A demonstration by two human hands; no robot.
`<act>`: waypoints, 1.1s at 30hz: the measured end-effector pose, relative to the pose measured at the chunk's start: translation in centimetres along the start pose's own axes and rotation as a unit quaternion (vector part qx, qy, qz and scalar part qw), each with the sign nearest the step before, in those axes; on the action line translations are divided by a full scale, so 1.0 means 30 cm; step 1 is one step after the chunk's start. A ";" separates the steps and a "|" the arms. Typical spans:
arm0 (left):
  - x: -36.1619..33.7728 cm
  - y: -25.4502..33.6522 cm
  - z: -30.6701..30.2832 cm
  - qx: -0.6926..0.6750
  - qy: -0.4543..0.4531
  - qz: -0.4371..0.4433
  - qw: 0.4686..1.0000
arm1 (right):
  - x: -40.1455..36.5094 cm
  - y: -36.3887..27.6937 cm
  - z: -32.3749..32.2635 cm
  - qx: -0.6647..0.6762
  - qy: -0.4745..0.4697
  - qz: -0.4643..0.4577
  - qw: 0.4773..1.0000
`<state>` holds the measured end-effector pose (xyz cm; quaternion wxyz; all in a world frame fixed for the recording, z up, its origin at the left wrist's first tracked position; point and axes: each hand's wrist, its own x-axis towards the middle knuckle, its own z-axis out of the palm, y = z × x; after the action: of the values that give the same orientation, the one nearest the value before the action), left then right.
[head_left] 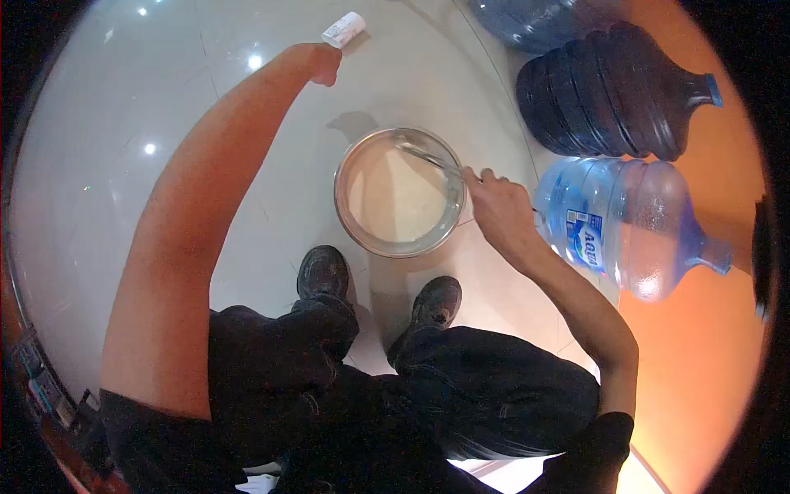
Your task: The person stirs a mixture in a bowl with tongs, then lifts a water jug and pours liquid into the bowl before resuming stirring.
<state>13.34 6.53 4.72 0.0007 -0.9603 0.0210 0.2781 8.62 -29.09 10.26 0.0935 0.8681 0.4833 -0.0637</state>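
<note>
A round metal bowl [401, 192] with pale batter-like liquid stands on the tiled floor in front of my two black shoes. My right hand [498, 207] grips the handle of a metal whisk [424, 155] whose head is inside the bowl at its far right side. My left hand [323, 62] is stretched far forward past the bowl, fingers closed, right by a small white container [344, 29] that lies just beyond the fingertips. Whether that hand holds the container is not clear.
Three large water jugs lie on their sides at the right: a clear blue labelled one [625, 222], a dark one [613, 92] and another at the top edge [527, 20]. An orange wall [699, 346] runs along the right. Glossy white floor tiles [107, 165] spread to the left.
</note>
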 end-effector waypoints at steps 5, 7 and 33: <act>0.017 -0.031 0.028 0.000 -0.012 -0.013 1.000 | -0.046 0.031 -0.065 0.004 -0.063 0.035 0.997; 0.027 -0.044 0.044 -0.004 0.010 -0.003 1.000 | -0.045 0.041 -0.049 0.001 -0.054 0.039 0.998; -0.024 -0.019 -0.014 0.001 0.053 -0.008 0.999 | -0.153 0.031 0.090 0.242 -0.193 -0.083 0.947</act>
<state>12.99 7.14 5.46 0.0031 -0.9739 0.0141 0.2267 6.96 -33.97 8.65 -0.0334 0.7922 0.4968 -0.3529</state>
